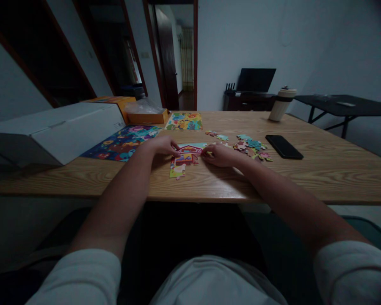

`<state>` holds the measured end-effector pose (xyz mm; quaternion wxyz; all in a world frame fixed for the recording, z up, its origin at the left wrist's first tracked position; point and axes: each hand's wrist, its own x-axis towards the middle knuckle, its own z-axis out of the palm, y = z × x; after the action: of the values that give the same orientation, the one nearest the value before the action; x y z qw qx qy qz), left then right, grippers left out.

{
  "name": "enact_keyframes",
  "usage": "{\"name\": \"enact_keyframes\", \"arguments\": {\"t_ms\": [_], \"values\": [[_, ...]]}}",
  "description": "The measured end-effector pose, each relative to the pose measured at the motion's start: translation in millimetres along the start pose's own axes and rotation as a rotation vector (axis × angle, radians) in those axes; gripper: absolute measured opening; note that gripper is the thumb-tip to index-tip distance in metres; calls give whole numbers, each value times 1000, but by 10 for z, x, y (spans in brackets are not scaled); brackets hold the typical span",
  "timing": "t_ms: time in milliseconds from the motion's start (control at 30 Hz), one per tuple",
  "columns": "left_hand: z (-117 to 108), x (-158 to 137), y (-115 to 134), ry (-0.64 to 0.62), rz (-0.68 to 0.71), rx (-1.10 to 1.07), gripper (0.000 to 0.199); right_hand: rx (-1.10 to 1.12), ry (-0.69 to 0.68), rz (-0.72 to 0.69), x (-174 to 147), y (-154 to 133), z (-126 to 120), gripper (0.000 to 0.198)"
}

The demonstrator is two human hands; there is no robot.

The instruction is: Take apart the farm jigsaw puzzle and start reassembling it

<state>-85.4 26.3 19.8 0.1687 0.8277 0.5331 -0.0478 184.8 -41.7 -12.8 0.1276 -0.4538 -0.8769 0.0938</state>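
Your left hand (pixel 160 146) and right hand (pixel 218 155) flank the part-built puzzle (pixel 186 159) near the table (pixel 320 169) edge, fingers curled and pressing its sides; loose pieces (pixel 249 146) lie just right

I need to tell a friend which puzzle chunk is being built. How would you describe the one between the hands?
On the wooden table, look between the left hand and right hand. The joined puzzle section lies there, touched by both. Unlike the loose pieces to its right, it shows a red barn.
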Motion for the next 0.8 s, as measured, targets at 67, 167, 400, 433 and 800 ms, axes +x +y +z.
{"name": "enact_keyframes", "arguments": {"t_ms": [67, 167, 400, 433, 800], "values": [[-9, -29, 43, -10, -15, 25, 46, 6, 10, -8, 2, 3, 9, 26], [-15, -66, 120, -28, -51, 75, 42, 12, 51, -49, 2, 52, -24, 27], [-13, -102, 188, -30, -29, 140, 37, 179, 500, 171, -81, 415, -428, 33], [-12, -100, 180, -31, -30, 139, 38, 192, 544, 227, -104, 477, -490, 34], [284, 116, 432, 195, 220, 160, 69, 161, 600, 432, -207, 989, -666, 31]]}}
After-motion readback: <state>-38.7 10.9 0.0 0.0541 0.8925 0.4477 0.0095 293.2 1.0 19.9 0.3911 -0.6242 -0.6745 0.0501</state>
